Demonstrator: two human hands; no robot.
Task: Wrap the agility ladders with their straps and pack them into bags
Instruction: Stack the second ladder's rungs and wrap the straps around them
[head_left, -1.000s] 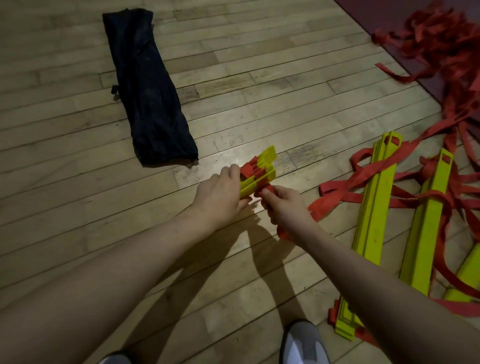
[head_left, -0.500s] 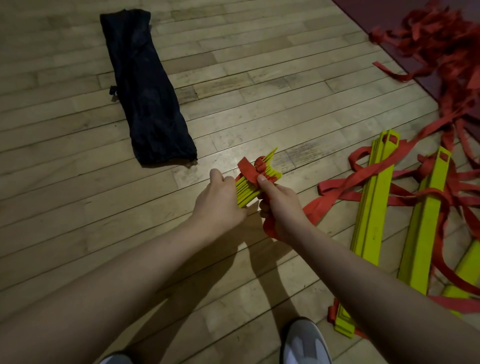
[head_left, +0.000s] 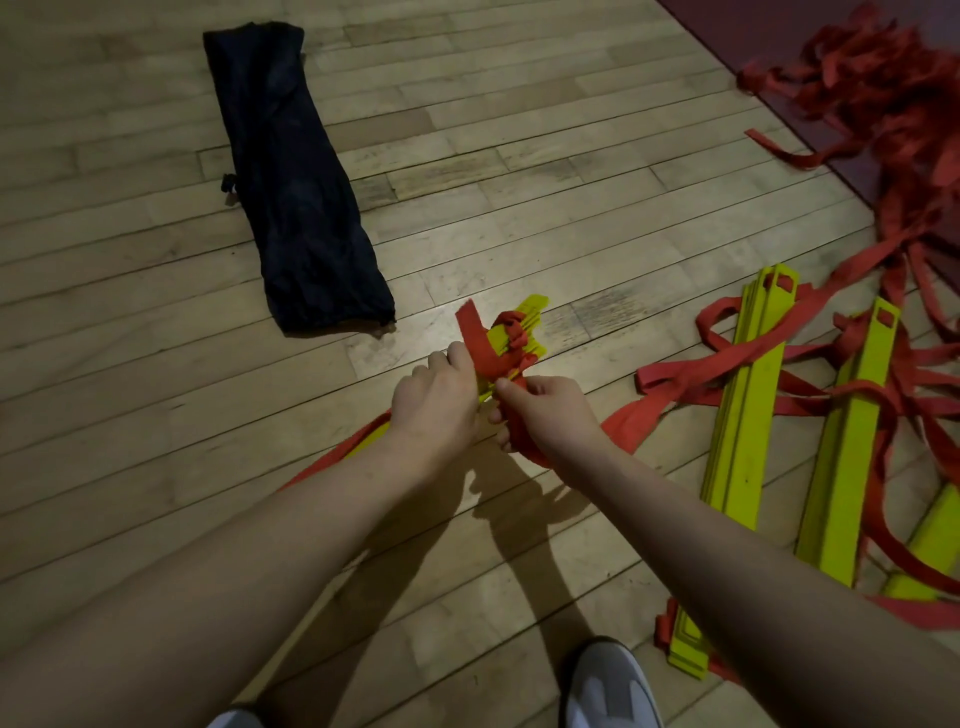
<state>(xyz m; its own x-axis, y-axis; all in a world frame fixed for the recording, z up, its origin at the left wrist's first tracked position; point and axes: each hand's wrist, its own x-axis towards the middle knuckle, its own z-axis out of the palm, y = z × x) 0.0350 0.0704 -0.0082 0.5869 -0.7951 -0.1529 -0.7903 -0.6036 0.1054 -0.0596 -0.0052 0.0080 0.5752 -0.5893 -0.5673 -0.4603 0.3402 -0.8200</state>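
I hold a stacked bundle of yellow ladder rungs (head_left: 525, 332) end-on above the wooden floor. My left hand (head_left: 436, 402) grips the bundle from the left. A red strap (head_left: 480, 345) crosses over the bundle's end, and my right hand (head_left: 545, 413) pinches and holds that strap just right of the bundle. More strap trails from under my left wrist and off to the right. A dark blue bag (head_left: 291, 182) lies flat on the floor at the upper left, apart from both hands.
Two more yellow rung stacks (head_left: 737, 467) (head_left: 852, 452) lie on the right, tangled in red straps. A heap of red strap (head_left: 883, 88) covers the dark mat at the upper right. My grey shoe (head_left: 608, 686) shows at the bottom edge.
The bundle has tipped and the red strap now crosses over its end. My right hand has shifted along the strap and a loop now trails under my left wrist.
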